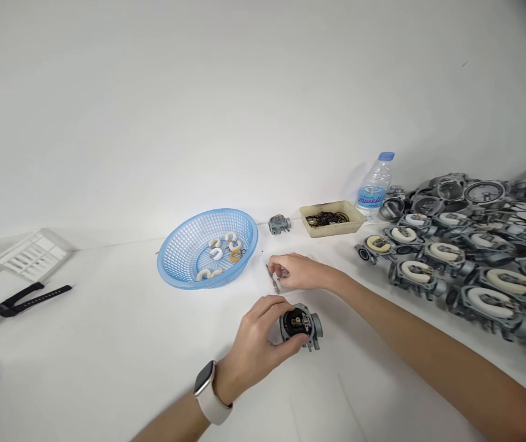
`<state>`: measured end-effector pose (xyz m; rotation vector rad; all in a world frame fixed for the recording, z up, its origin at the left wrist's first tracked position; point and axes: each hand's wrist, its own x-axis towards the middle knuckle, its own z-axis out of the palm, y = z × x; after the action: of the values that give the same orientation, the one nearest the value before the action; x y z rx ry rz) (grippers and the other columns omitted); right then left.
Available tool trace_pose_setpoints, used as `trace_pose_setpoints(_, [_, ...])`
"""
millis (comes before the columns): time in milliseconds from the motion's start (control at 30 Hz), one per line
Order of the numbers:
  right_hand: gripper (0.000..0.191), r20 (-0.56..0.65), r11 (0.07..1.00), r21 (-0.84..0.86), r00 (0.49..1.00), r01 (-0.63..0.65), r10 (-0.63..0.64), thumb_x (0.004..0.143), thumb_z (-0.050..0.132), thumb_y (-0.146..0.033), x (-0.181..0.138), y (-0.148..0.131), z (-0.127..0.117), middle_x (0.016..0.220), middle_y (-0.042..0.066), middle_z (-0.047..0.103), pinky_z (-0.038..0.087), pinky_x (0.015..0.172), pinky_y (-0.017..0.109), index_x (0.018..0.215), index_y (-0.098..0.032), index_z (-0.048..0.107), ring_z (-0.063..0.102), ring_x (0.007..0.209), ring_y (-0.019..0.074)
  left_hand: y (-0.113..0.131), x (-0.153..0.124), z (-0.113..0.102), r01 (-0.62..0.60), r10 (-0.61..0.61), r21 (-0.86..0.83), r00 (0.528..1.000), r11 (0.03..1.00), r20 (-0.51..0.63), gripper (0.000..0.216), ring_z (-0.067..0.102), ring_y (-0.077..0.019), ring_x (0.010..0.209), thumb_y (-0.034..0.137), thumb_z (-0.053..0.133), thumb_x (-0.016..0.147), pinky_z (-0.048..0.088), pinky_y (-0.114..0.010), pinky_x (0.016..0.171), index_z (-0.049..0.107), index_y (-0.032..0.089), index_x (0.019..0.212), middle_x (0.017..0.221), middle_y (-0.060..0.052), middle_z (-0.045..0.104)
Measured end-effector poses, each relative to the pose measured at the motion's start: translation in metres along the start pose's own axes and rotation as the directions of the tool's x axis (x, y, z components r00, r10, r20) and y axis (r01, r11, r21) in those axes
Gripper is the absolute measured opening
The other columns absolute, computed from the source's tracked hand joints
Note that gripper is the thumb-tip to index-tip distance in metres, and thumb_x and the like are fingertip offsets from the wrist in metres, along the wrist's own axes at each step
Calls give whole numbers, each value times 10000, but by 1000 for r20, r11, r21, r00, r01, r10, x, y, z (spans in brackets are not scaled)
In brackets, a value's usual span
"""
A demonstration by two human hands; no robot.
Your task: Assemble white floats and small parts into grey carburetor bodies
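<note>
My left hand (263,334), with a watch on its wrist, grips a grey metal carburetor body (314,325) on the white table. Thumb and fingers hold it from both sides, and its dark inside with small brass parts faces up. Just beyond it, my right hand (298,272) reaches down with the fingertips pinched together over a small clear container or bag (272,281) that lies on the table. What those fingertips hold, if anything, is hidden. A blue plastic basket (170,264) with several white C-shaped floats (215,253) stands to the left of my right hand.
At the back sit another small carburetor body (279,224), a cream tray (331,231) with black rubber rings, and a water bottle (375,187). Rows of carburetors (490,301) with floats fill the right side. On the left lie a black strap (32,301) and a white rack (37,258).
</note>
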<state>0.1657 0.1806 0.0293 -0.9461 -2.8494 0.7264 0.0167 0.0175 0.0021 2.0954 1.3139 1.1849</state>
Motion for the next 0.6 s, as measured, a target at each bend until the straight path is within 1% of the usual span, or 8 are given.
trace_pose_setpoints(167, [212, 2, 999, -16, 1000, 32, -31, 987, 630, -340, -1, 4, -5, 1063, 54, 663, 546, 835, 394, 1107, -165, 645, 641, 940, 205, 0, -1, -1, -7, 7, 0, 1000, 1000, 6, 357, 650, -225, 1054, 261, 785, 836, 569, -380, 936, 661, 214, 1168, 1160, -75, 665])
trace_pose_setpoints(300, [220, 76, 997, -14, 994, 79, -78, 956, 665, -329, -2, 1, -8, 988, 31, 669, 538, 748, 336, 1095, -161, 640, 641, 840, 177, 0, -3, 0, -30, 30, 15, 1000, 999, -1, 368, 649, -223, 1066, 260, 792, 829, 568, -376, 938, 658, 212, 1169, 1166, -70, 668])
trace_pose_setpoints(367, [225, 91, 996, -43, 993, 74, -70, 954, 663, -329, -2, -3, -7, 961, 24, 669, 530, 736, 330, 1107, -165, 636, 638, 824, 176, 0, -3, 1, -37, 37, 27, 999, 999, -7, 376, 651, -223, 1070, 267, 796, 827, 569, -376, 939, 657, 215, 1173, 1167, -67, 671])
trace_pose_setpoints(600, [230, 104, 975, -223, 995, 19, 4, 977, 620, -340, 0, -10, -3, 923, 18, 645, 507, 710, 325, 1127, -165, 621, 604, 746, 162, 0, -2, 1, -55, 55, 69, 998, 996, -1, 378, 656, -236, 1065, 300, 797, 829, 579, -389, 919, 655, 214, 1169, 1165, -71, 679])
